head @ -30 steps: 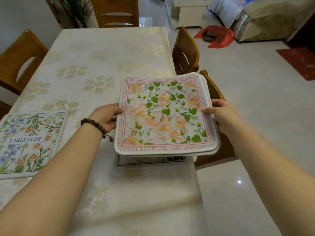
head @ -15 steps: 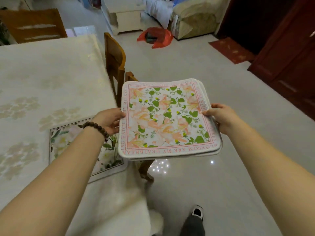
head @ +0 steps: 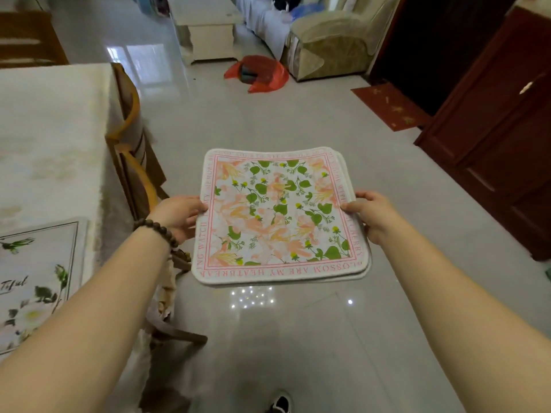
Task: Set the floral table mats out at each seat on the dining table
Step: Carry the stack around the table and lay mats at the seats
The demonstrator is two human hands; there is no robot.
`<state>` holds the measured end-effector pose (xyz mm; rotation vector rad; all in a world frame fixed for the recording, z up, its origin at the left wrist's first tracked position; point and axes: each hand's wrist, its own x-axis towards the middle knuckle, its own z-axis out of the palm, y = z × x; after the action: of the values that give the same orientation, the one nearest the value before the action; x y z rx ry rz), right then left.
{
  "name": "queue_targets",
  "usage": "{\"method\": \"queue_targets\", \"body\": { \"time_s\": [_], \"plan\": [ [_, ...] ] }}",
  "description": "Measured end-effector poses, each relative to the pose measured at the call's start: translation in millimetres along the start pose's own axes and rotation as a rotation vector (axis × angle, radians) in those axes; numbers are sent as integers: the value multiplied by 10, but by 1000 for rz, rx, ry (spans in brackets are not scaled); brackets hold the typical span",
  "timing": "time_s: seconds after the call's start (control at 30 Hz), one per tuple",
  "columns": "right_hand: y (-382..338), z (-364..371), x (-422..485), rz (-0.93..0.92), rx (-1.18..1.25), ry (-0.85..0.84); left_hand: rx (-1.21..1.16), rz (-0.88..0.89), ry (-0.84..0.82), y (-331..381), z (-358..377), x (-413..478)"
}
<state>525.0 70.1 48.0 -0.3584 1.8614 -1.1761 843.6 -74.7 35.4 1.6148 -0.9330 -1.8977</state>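
A stack of floral mats [head: 280,216] is held level over the tiled floor [head: 268,120], clear of the dining table [head: 44,129], which now lies at the left edge of the view. The stack's left edge is pinched by the left hand [head: 179,217], thumb on top and fingers hidden beneath; the right edge is gripped the same way by the right hand [head: 372,216]. A beaded bracelet [head: 156,231] is worn on the left wrist. A second ago the stack was held above the table's edge, with a mat partly seen beneath it. Since then the view has been swung to the right and the stack carried off the table's side, past the two wooden chairs [head: 131,162] tucked in there. One mat with white flowers [head: 38,278] is left lying flat on the near corner of the tablecloth, so that seat is judged to be done. Several mats can be counted at the stack's offset edges, so more seats are taken to remain, and a walk round to the next place appears to be under way. A shoe [head: 281,403] is seen at the bottom edge. A red bag [head: 259,73] lies on the floor beyond, near an armchair [head: 331,43].
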Motion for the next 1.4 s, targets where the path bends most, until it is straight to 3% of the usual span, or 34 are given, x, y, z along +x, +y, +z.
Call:
{"method": "queue_targets", "body": {
  "time_s": [0.3,0.53,1.03,1.4],
  "plan": [
    [-239,158,774,24,-42,-76,-66,-31,89,175,179,485],
    [-785,717,1739,-12,-67,-121,-171,-38,127,627,97,1437],
    [-2285,2416,3561,35,-99,-286,-238,69,339,2199,-486,3000],
    [-3850,4195,4851,-84,-304,-602,-458,195,581,3247,-1023,3822]
  ]
}}
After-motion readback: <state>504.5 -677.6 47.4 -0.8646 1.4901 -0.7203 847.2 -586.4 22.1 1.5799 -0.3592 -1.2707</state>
